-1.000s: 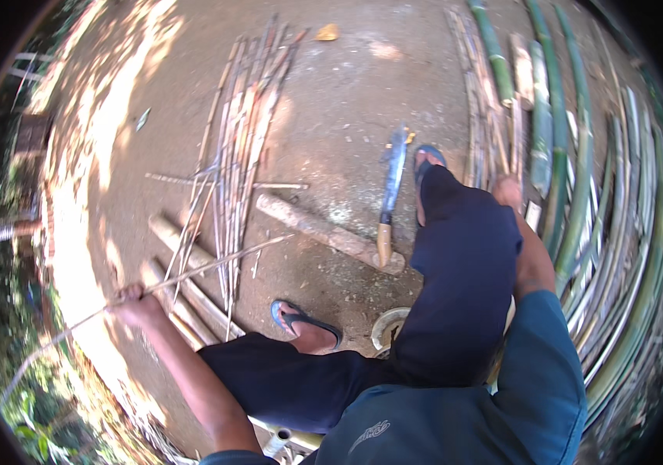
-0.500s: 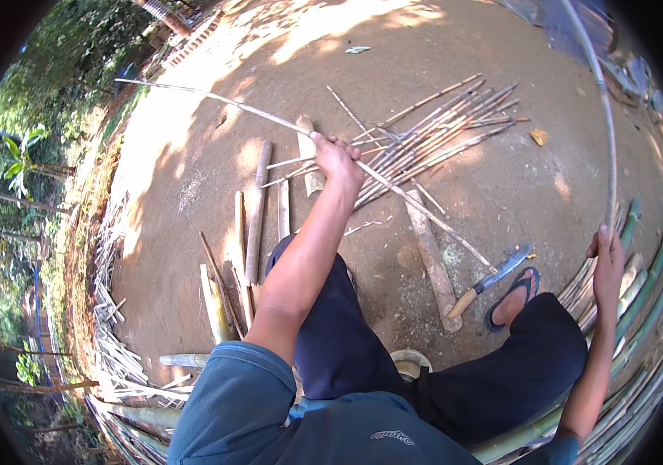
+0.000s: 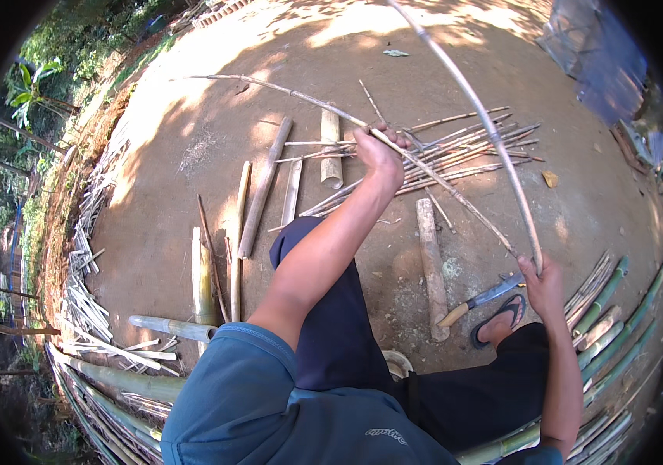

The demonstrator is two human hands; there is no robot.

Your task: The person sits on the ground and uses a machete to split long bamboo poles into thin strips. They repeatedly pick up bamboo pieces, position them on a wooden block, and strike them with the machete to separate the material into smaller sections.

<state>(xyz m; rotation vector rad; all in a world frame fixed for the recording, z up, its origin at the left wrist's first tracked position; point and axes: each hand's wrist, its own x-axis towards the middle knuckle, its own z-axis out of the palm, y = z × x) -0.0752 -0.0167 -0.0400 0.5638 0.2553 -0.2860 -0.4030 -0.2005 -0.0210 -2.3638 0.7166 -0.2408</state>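
Observation:
My left hand (image 3: 382,155) is wrapped round the middle of a thin bamboo stick (image 3: 300,94), held out over the ground. The stick's near end slants down to my right hand (image 3: 545,288). That hand is closed on the lower end of a longer, thicker bamboo pole (image 3: 480,105), which rises past the top of the view. Both ends meet at the right hand; I cannot tell whether the thin stick is gripped there too. Below the left hand lies a loose pile of thin bamboo sticks (image 3: 471,155). A large knife (image 3: 494,292) with a wooden handle lies near my right foot.
A short log (image 3: 431,263) lies before me beside the knife. Several wood and bamboo pieces (image 3: 263,190) lie to the left, near a heap of pale split strips (image 3: 87,298). Green bamboo poles (image 3: 618,349) line the right side. A small bowl (image 3: 398,361) stands between my legs.
My right hand has come inward to the left with the pole, which now leans across the view. The thin stick's near end has come to that hand. The view has shifted slightly.

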